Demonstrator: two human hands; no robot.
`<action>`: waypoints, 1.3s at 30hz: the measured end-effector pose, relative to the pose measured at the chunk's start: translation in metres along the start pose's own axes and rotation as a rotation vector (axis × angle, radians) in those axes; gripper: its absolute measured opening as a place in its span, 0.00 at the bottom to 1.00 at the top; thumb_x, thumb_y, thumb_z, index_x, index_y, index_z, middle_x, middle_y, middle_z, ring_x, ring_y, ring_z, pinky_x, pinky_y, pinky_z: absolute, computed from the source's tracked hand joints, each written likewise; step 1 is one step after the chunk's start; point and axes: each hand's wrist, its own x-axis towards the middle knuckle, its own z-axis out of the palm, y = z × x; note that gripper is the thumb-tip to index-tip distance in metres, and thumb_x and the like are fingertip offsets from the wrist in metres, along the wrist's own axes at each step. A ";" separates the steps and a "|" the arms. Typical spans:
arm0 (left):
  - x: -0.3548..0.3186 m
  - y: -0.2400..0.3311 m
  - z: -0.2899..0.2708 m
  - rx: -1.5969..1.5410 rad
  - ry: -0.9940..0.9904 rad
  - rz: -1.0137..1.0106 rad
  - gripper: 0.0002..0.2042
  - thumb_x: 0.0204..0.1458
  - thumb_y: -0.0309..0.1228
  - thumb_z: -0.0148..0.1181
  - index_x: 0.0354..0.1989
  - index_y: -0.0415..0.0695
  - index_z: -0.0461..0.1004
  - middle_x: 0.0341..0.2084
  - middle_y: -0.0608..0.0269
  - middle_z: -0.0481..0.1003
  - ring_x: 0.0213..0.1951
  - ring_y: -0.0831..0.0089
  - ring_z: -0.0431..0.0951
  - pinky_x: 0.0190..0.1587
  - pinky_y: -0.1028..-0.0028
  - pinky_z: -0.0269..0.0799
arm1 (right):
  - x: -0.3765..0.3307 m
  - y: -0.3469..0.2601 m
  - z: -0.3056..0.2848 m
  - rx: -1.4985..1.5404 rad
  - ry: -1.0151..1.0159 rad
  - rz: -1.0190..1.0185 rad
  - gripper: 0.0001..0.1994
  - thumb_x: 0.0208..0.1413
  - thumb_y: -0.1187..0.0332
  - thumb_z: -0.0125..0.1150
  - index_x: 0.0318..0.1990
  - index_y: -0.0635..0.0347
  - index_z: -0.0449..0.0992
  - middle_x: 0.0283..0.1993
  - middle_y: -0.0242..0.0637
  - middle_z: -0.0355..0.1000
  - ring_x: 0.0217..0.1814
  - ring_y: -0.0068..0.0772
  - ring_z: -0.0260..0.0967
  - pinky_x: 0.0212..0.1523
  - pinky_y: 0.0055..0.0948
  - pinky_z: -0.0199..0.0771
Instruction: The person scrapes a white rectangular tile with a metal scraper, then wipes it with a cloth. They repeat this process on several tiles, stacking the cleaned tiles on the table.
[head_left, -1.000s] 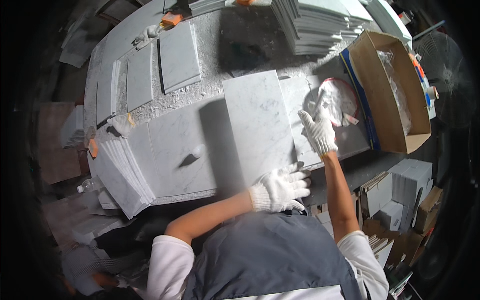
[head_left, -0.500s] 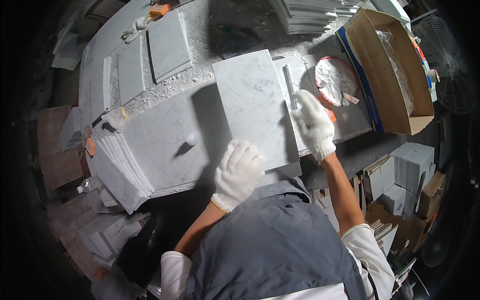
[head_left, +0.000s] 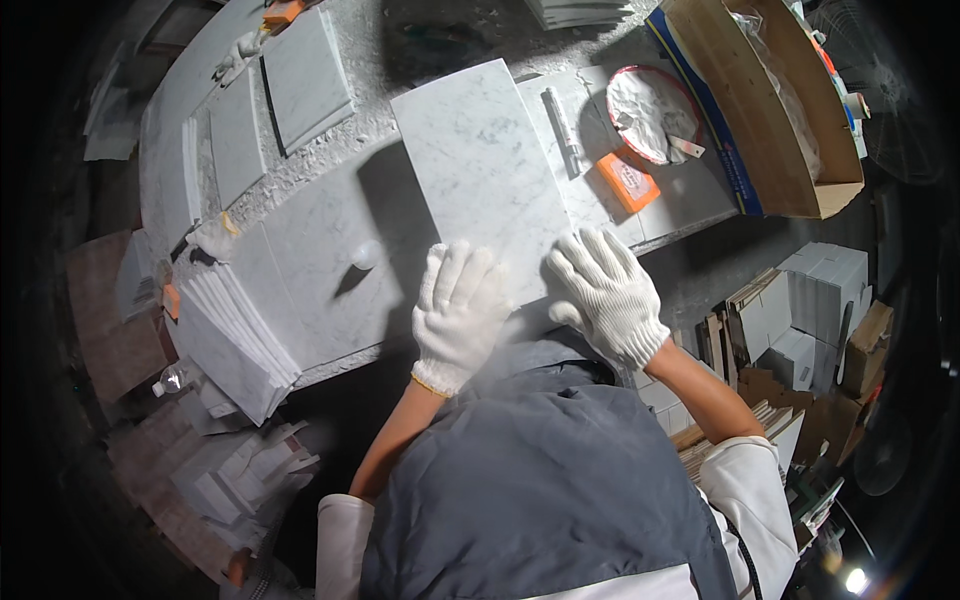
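A pale grey-veined marble tile (head_left: 485,150) lies in front of me, its near end toward my body. My left hand (head_left: 458,305), in a white knit glove, rests with fingers stretched over the tile's near left part. At the near right corner lies my right hand (head_left: 608,297), gloved too, its fingers spread out and the thumb apart. Neither hand grips anything. To the right of the tile are a white marker pen (head_left: 563,135), an orange block (head_left: 629,182) and a red-rimmed bowl (head_left: 612,92) of white paste, with a small scraper (head_left: 686,147) at its edge.
An open cardboard box (head_left: 745,110) stands at the right. Several stacked tiles (head_left: 235,335) lean at the table's left end, near a small translucent knob (head_left: 366,254). More slabs (head_left: 305,80) lie at the far left. White boxes (head_left: 825,290) are stacked low on the right.
My right hand has come back from beside the pen to the tile's near right corner, uncovering the orange block. My left hand stays on the near end; the view has shifted slightly.
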 end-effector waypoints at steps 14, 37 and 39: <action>0.003 -0.014 0.001 -0.036 -0.060 -0.046 0.18 0.54 0.36 0.63 0.53 0.50 0.79 0.61 0.62 0.73 0.67 0.55 0.69 0.72 0.53 0.62 | 0.006 0.005 0.004 -0.019 0.096 0.056 0.29 0.60 0.51 0.62 0.65 0.54 0.69 0.68 0.42 0.67 0.73 0.49 0.61 0.75 0.47 0.59; 0.016 0.038 -0.023 -1.140 -0.997 0.177 0.12 0.60 0.45 0.62 0.31 0.53 0.83 0.23 0.62 0.79 0.32 0.60 0.80 0.39 0.62 0.77 | -0.033 -0.025 0.012 0.184 0.466 0.469 0.22 0.66 0.68 0.58 0.66 0.65 0.74 0.68 0.52 0.72 0.74 0.52 0.65 0.75 0.42 0.61; 0.004 0.023 -0.035 -0.821 -0.736 0.191 0.15 0.61 0.47 0.61 0.27 0.53 0.82 0.24 0.65 0.80 0.32 0.65 0.84 0.33 0.64 0.78 | -0.012 -0.040 0.018 -0.084 0.222 0.304 0.28 0.65 0.60 0.59 0.70 0.62 0.68 0.72 0.50 0.66 0.79 0.56 0.57 0.79 0.48 0.54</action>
